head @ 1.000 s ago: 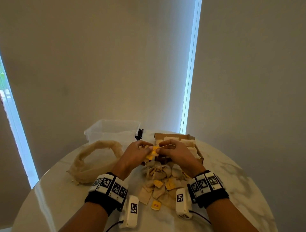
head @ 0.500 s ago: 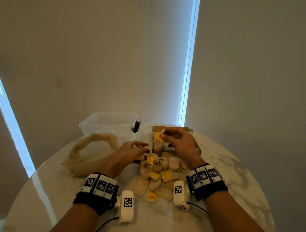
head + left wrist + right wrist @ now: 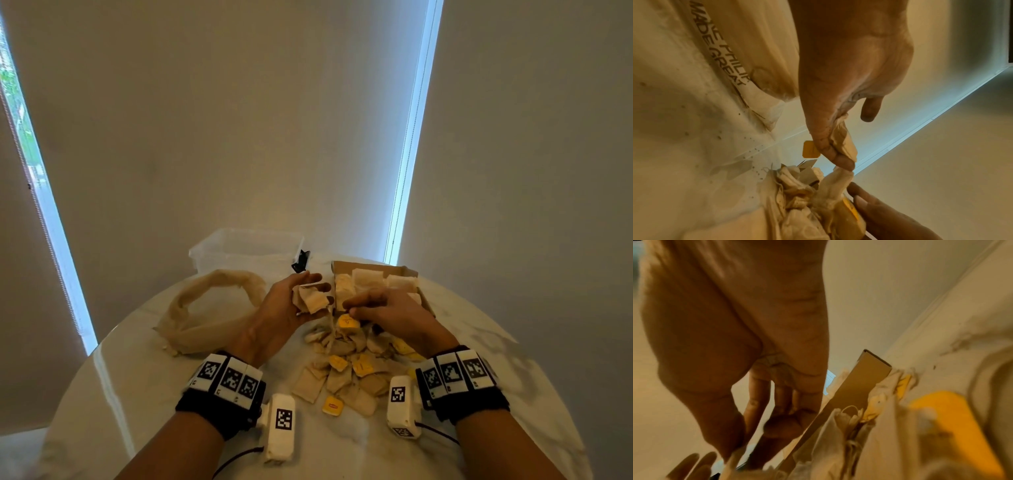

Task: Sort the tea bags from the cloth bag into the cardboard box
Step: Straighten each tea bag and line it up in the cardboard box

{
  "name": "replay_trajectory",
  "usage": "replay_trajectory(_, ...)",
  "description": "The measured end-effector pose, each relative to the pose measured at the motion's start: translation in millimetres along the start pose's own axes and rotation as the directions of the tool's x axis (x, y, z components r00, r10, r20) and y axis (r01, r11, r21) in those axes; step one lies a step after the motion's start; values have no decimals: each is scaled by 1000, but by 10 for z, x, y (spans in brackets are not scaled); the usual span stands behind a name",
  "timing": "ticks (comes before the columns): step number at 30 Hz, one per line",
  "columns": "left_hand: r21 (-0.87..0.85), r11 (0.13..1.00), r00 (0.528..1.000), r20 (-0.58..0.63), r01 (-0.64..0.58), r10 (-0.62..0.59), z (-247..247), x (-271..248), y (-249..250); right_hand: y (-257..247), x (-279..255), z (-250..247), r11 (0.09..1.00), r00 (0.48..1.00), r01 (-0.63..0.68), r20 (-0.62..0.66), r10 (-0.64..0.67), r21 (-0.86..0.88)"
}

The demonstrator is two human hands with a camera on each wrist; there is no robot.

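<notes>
My left hand (image 3: 287,308) now lifted with a tea bag (image 3: 313,301) in the palm, my right hand (image 3: 387,315) dropped from the cardboard box (image 3: 376,270) to the pile (image 3: 346,363)

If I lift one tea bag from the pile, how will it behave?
Probably limp and light: the tea bag in the left hand is crumpled. Its string trails into the pile, so neighbours may drag along.

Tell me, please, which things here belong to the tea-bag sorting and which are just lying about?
Job:
- tea bags piled on the table
- tea bag in the left hand
- cardboard box
- cloth bag

Lying about:
- clear plastic tub
- black clip
</notes>
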State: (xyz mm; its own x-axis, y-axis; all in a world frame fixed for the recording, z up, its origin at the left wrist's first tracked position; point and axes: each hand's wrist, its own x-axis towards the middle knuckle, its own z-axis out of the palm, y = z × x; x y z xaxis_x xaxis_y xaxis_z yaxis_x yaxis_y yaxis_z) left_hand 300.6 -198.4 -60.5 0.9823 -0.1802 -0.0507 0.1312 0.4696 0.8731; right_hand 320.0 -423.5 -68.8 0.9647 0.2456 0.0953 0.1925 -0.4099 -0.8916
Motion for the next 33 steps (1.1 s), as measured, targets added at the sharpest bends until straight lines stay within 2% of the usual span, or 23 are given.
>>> replay_trajectory(2,-14,999,1000,-3,29,-29,8,-7,1,-44,-27,4,997,1000,26,-12,-27,-67)
replay_trajectory(4,11,998,998,-7,56,-56,-9,1,-20,-94,-45,14,990,990,130,-50,-132,-48)
replay_trajectory(6,39,996,997,-6,77,-77,-19,-2,-37,-141,-52,61,976,977,214,-1,-214,-46)
replay_trajectory(8,84,992,996,19,89,-91,-17,-16,-50,-133,-32,140,959,967,252,69,-244,-130)
replay_trajectory(11,151,983,993,39,100,-107,-7,-21,-68,-57,27,185,953,970,244,34,-242,-178)
replay_trajectory(17,259,964,994,75,56,-78,-68,-14,-72,-92,-40,95,979,971,186,-172,-169,89)
replay_trajectory(19,257,966,998,38,35,-46,-76,-4,-66,-93,-51,56,982,974,140,-197,-114,124)
replay_trajectory(26,386,918,995,56,-93,77,-120,28,-117,-148,-80,79,995,995,54,-84,-47,80)
replay_trajectory(30,408,905,992,16,-122,127,-160,58,-117,-185,-52,104,973,992,36,-126,-7,228)
replay_trajectory(33,430,895,992,16,-116,121,-169,67,-109,-181,-61,162,967,997,66,-44,-57,247)
